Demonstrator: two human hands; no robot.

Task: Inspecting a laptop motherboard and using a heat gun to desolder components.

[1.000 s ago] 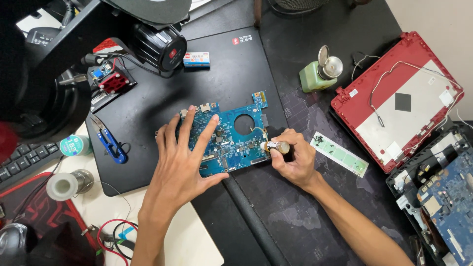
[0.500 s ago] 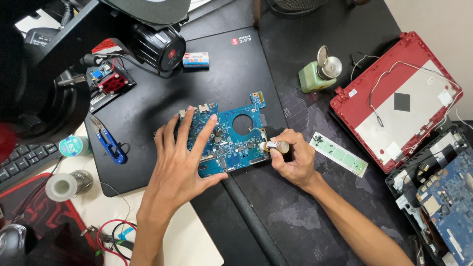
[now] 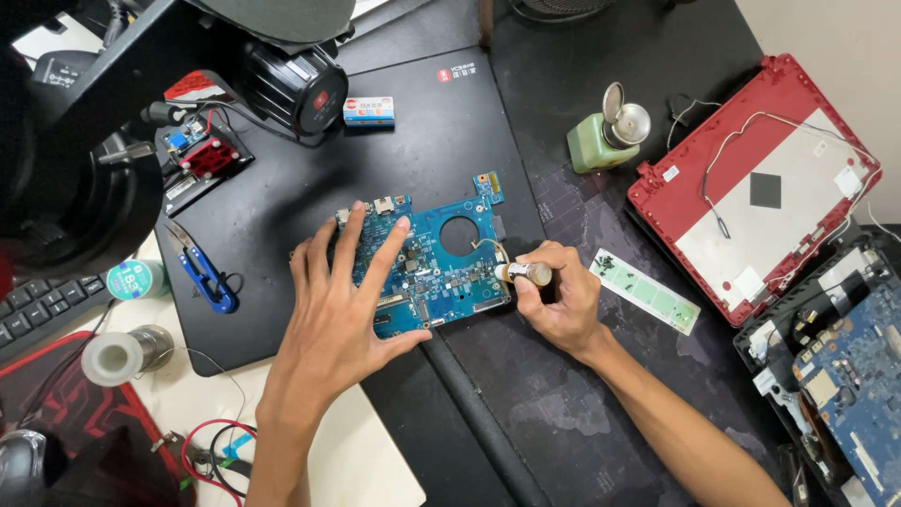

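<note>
Left hand (image 3: pixel 343 314) we keep flat, fingers spread on the blue circuit board (image 3: pixel 427 268), right hand (image 3: pixel 554 300) pinching a small brush-tipped tool (image 3: pixel 524 273); board looks light, stiff, fragile, so grip edges.

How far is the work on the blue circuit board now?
Done: the red laptop lid lies removed at the right, and the blue circuit board is out on the black mat. In hand: the left hand presses the board flat; the right hand holds a small tool at its edge. Left: everything remains unassembled.
</note>
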